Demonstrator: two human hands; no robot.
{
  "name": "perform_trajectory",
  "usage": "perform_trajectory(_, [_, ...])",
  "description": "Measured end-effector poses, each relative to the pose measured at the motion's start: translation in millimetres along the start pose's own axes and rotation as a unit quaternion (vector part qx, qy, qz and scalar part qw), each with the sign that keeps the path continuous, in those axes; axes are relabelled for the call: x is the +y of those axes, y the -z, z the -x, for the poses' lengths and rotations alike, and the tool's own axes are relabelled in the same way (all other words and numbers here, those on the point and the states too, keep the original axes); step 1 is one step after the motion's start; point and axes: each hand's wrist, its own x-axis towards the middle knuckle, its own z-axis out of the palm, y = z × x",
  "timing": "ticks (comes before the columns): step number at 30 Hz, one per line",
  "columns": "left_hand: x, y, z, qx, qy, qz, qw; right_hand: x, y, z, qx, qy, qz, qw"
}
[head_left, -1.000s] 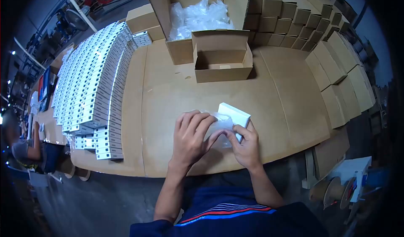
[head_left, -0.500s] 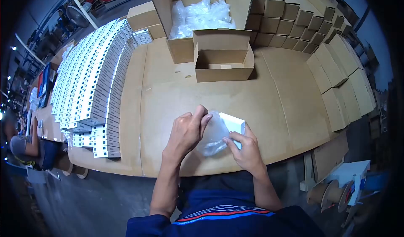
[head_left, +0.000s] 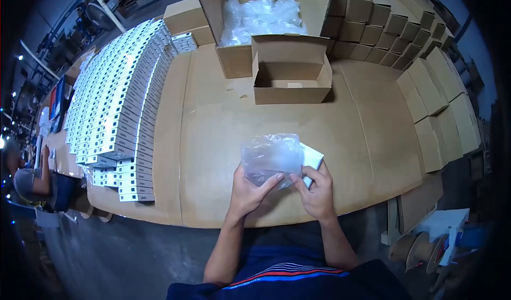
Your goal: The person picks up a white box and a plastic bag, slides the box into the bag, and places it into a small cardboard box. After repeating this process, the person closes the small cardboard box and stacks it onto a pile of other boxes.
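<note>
A clear plastic bag [head_left: 270, 155] is spread out above the near part of the table. My left hand [head_left: 250, 191] grips its lower left side, thumb laid across the front of the plastic. On the right, my right hand [head_left: 318, 192] holds a small white box [head_left: 312, 157], with the fingers behind it and the thumb at the bag's edge. The box's left side overlaps the bag in this view. Past both hands stands an open brown carton [head_left: 292, 95] with a small pale piece inside.
Stacked white boxes [head_left: 120, 92] fill the table's left side. A large carton [head_left: 234, 63] of plastic bags [head_left: 263, 18] stands at the back. Brown cartons [head_left: 367, 31] are piled back right, more [head_left: 439, 113] at the right edge. Another person [head_left: 40, 180] sits far left.
My left hand has gone from pinching the bag's top to gripping its lower left side. The bag now lies spread wider, and the white box has shifted slightly right.
</note>
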Motion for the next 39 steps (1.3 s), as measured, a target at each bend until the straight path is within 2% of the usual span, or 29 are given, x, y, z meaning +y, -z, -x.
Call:
perform_trajectory(2, [1, 5, 1, 0.011, -0.033, -0.059, 0.998, -7, 8, -3, -0.002, -0.003, -0.071, 0.998])
perform_trajectory(5, [1, 11, 5, 0.018, -0.061, -0.121, 0.991, 4, 41, -17, 0.019, -0.057, -0.062, 0.996])
perform_trajectory(7, [0, 11, 8, 0.016, -0.06, -0.139, 0.988, -19, 46, -35, 0.083, 0.003, -0.202, 0.976])
perform_trajectory(10, [0, 9, 9, 0.013, -0.053, -0.152, 0.987, -50, 47, -61, 0.055, 0.115, -0.211, 0.969])
perform_trajectory(14, [2, 7, 14, 0.012, -0.058, -0.165, 0.984, -62, 39, -79, -0.009, 0.229, -0.131, 0.964])
perform_trajectory(16, [0, 8, 14, 0.019, -0.089, -0.167, 0.982, -68, 37, -82, -0.096, 0.206, -0.139, 0.964])
perform_trajectory(17, [1, 9, 15, 0.016, -0.071, -0.17, 0.983, -71, 36, -83, -0.139, 0.192, -0.142, 0.961])
perform_trajectory(19, [5, 11, 16, 0.009, -0.034, -0.175, 0.984, -75, 29, -88, -0.142, 0.203, -0.096, 0.964])
perform_trajectory(22, [1, 15, 18, 0.002, -0.055, -0.169, 0.984, -75, 25, -96, -0.177, 0.23, -0.047, 0.956])
perform_trajectory(25, [-2, 18, 21, 0.008, -0.043, -0.169, 0.985, -81, 34, -107, -0.272, 0.254, 0.055, 0.927])
perform_trajectory(26, [-5, 18, 21, 0.016, -0.052, -0.16, 0.986, -82, 36, -109, -0.301, 0.228, 0.071, 0.923])
perform_trajectory(29, [-10, 15, 21, 0.031, -0.066, -0.137, 0.988, -83, 23, -105, -0.254, 0.203, 0.004, 0.946])
perform_trajectory(30, [-7, 14, 22, 0.029, -0.06, -0.132, 0.989, -90, 13, -99, -0.205, 0.171, -0.033, 0.963])
perform_trajectory(33, [-11, 13, 22, 0.032, -0.063, -0.104, 0.992, -83, 3, -95, -0.178, 0.076, -0.092, 0.977])
perform_trajectory(39, [-11, 18, 21, 0.04, -0.063, -0.112, 0.991, -66, 1, -94, -0.167, 0.04, -0.145, 0.974])
